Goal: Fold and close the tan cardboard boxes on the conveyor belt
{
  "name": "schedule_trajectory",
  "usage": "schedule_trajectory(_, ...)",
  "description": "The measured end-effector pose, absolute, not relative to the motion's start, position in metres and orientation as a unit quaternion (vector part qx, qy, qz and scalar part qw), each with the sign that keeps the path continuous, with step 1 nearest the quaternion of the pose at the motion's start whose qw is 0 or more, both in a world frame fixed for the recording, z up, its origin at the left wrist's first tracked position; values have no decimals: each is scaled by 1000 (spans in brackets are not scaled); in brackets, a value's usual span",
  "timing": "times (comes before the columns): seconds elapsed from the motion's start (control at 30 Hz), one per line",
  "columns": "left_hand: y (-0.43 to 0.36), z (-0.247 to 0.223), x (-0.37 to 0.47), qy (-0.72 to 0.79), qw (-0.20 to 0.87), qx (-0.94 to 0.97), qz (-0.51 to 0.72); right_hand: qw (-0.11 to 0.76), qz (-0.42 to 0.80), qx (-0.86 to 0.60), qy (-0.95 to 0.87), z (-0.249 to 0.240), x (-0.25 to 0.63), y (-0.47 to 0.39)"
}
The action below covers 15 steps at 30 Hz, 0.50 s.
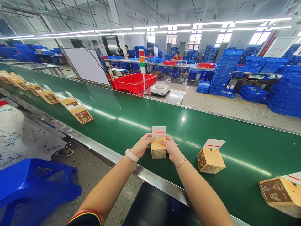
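Note:
A small yellow-brown carton (158,153) stands on the green conveyor belt (131,125) right before me. Its white top flap with a red line (159,130) is raised at the back. My left hand (141,146) grips the carton's left side, the thumb near the top edge. On the opposite side my right hand (171,148) holds it with the thumb over the top. The fingers behind the carton are partly hidden. To the right sits a similar carton (213,160) with its flap up, and another carton (279,194) lies farther right, cut off by the frame.
Along the belt's left stretch lie several cartons (82,115) in a row. Across the belt are a red bin (134,83), a signal light (142,61) and a scale (160,88). A blue stool (30,185) and a person in a patterned garment (25,138) are at left.

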<state>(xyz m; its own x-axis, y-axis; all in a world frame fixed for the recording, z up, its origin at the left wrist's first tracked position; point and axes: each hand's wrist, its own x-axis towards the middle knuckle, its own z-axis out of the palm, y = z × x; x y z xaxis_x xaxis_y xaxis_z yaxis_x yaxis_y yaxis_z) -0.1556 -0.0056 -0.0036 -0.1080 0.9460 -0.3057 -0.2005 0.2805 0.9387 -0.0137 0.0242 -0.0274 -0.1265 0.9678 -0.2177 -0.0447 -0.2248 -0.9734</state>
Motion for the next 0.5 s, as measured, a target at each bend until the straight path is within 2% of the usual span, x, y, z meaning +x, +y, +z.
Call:
schedule_trajectory(0.27,-23,14,-167,526,436,261,682,545,516,-505,-426,20,29,5)
schedule_trajectory(0.43,-31,39,-149,415,320,306,795,691,448,-345,-450,64,37,-15)
schedule_trajectory(0.5,-36,54,-132,340,309,371,807,710,452,-274,-465,87,43,-32)
